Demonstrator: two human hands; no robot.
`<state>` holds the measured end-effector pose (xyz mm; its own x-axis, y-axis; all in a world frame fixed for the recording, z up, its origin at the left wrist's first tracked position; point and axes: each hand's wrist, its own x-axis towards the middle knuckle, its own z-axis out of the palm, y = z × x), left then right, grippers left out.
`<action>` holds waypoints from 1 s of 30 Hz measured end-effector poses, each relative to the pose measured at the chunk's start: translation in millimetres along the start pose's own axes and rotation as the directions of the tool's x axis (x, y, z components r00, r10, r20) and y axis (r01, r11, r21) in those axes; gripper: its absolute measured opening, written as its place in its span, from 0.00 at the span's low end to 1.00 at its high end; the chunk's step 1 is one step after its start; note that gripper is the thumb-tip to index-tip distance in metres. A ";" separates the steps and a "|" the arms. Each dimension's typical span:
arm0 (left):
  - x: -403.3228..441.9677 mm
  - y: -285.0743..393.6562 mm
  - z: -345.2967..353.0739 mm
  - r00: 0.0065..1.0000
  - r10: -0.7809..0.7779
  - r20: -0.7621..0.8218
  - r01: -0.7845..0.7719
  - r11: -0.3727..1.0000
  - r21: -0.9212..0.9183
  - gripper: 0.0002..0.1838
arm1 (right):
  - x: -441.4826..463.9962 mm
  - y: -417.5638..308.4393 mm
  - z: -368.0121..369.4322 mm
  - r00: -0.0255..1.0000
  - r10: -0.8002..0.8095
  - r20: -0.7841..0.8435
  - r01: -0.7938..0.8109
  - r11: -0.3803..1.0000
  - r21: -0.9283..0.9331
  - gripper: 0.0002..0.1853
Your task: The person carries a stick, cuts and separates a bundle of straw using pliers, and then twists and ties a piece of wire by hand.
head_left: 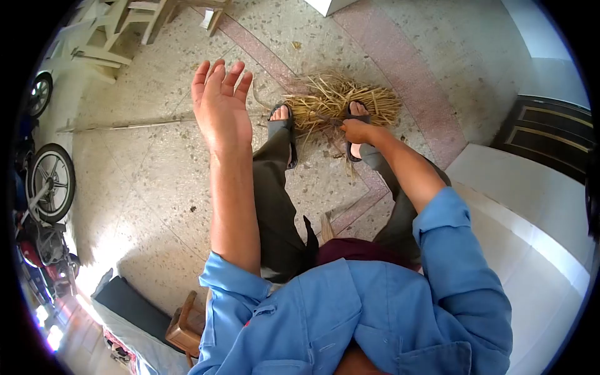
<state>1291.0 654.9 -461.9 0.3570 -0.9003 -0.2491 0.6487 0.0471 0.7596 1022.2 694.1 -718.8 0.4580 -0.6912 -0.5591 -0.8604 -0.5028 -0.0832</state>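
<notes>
My left hand is raised in front of me on the left, palm showing, with its fingers apart and a little curled. Nothing is in it. Low over a bundle of dry straw on the floor, my right hand is closed beside my sandalled foot. A dark thin piece sticks out from its fingers across the straw; I cannot tell exactly what it is. Both sandalled feet rest at the near side of the straw, one at its left end and one toward the right.
A long thin stick lies across the floor at left. Motorcycles with a spoked wheel stand along the left edge. Pale wooden frames are at upper left, a wooden stool at lower left. A white ledge runs along the right.
</notes>
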 end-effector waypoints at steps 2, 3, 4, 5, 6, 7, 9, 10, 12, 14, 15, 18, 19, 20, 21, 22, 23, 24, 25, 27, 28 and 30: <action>15.2 -12.7 -13.3 0.998 -0.024 -0.052 0.027 0.998 0.057 0.17 | 8.7 4.4 -19.6 0.909 -0.053 0.413 0.041 0.998 0.039 0.13; 24.7 -10.4 -24.3 0.969 -0.246 -0.004 0.242 0.956 -0.165 0.17 | 13.2 8.3 -27.0 0.836 -0.075 0.543 0.051 0.997 0.059 0.13; 27.0 -7.0 -25.8 0.893 -0.443 0.080 0.440 0.820 -0.367 0.17 | 11.9 9.3 -29.1 0.939 0.025 0.344 -0.022 1.000 -0.011 0.12; 27.8 -9.1 -22.4 0.961 -0.276 0.030 0.276 0.932 -0.234 0.17 | 10.2 7.7 -27.6 0.986 0.115 0.123 -0.107 0.992 -0.065 0.11; 24.9 -9.6 -12.4 0.959 -0.285 0.009 0.279 0.932 -0.232 0.17 | 12.6 9.9 -24.6 0.985 0.101 0.142 -0.093 0.994 -0.060 0.11; 20.3 -9.3 -1.0 0.989 -0.148 -0.011 0.147 0.985 -0.095 0.16 | 16.9 15.1 -24.1 0.988 0.118 0.096 -0.111 0.991 -0.076 0.14; 14.5 -12.9 4.6 1.000 -0.008 -0.013 0.009 0.998 0.056 0.16 | 27.0 19.8 -36.8 0.989 0.110 0.096 -0.107 0.994 -0.032 0.18; 12.3 -16.1 3.4 0.990 -0.143 -0.008 0.143 0.990 -0.020 0.16 | 31.7 19.8 -46.4 0.989 0.107 0.101 -0.104 0.994 -0.027 0.18; 8.9 -19.3 2.9 0.959 -0.283 0.002 0.282 0.955 -0.098 0.16 | 37.9 18.9 -56.7 0.973 0.075 0.220 -0.046 0.990 -0.130 0.19; 8.2 -17.0 4.9 0.951 -0.304 0.055 0.307 0.949 -0.074 0.16 | 38.6 22.0 -57.6 0.986 0.042 0.163 -0.021 0.992 -0.128 0.17; 8.4 -15.9 4.0 0.952 -0.302 0.054 0.306 0.949 -0.078 0.16 | 39.1 21.1 -65.2 0.984 -0.001 0.178 0.026 0.990 -0.136 0.17; 8.5 -13.8 -0.6 0.961 -0.273 0.045 0.275 0.960 -0.047 0.16 | 41.0 16.2 -74.4 0.976 -0.059 0.210 0.109 0.966 -0.235 0.16; 9.4 -13.2 -2.7 0.958 -0.282 0.044 0.284 0.957 -0.058 0.16 | 41.8 14.4 -76.6 0.973 -0.070 0.221 0.140 0.937 -0.320 0.15; 10.1 -12.6 -4.3 0.956 -0.289 0.044 0.292 0.954 -0.068 0.16 | 43.9 13.6 -79.8 0.973 -0.071 0.222 0.142 0.936 -0.321 0.15; 10.2 -12.7 -4.3 0.957 -0.288 0.041 0.290 0.954 -0.068 0.16 | 46.8 12.5 -86.3 0.957 0.011 0.290 0.095 0.933 -0.348 0.16; 9.8 -13.6 -3.6 0.955 -0.295 0.041 0.297 0.952 -0.072 0.15 | 50.7 11.9 -89.2 0.931 0.092 0.354 0.053 0.925 -0.377 0.17; 8.8 -14.8 -2.8 0.953 -0.302 0.039 0.304 0.950 -0.075 0.15 | 58.5 21.3 -82.6 0.920 0.094 0.380 0.011 0.964 -0.266 0.19; 8.0 -15.4 -2.1 0.952 -0.303 0.033 0.305 0.949 -0.075 0.15 | 57.8 21.7 -88.1 0.919 0.090 0.384 0.016 0.964 -0.264 0.19; 7.4 -16.0 0.0 0.953 -0.302 0.027 0.303 0.951 -0.060 0.15 | 56.9 24.9 -96.5 0.893 0.068 0.445 0.058 0.963 -0.264 0.21; 6.4 -20.8 4.5 0.951 -0.307 0.028 0.308 0.950 -0.048 0.15 | 57.1 30.2 -101.0 0.853 0.052 0.519 0.078 0.971 -0.225 0.24; 4.6 -24.6 6.7 0.951 -0.309 0.033 0.310 0.950 -0.037 0.14 | 56.5 31.2 -97.2 0.852 0.058 0.521 0.072 0.971 -0.226 0.24; 4.2 -28.3 11.1 0.949 -0.311 0.043 0.312 0.950 -0.025 0.14 | 56.6 31.6 -88.8 0.879 -0.014 0.476 0.136 0.966 -0.222 0.22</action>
<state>1266.7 645.0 -477.8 0.1085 -0.8879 -0.4470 0.7444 -0.2254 0.6286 1040.8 592.9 -679.8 0.3084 -0.3532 -0.8833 -0.7188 -0.6947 0.0267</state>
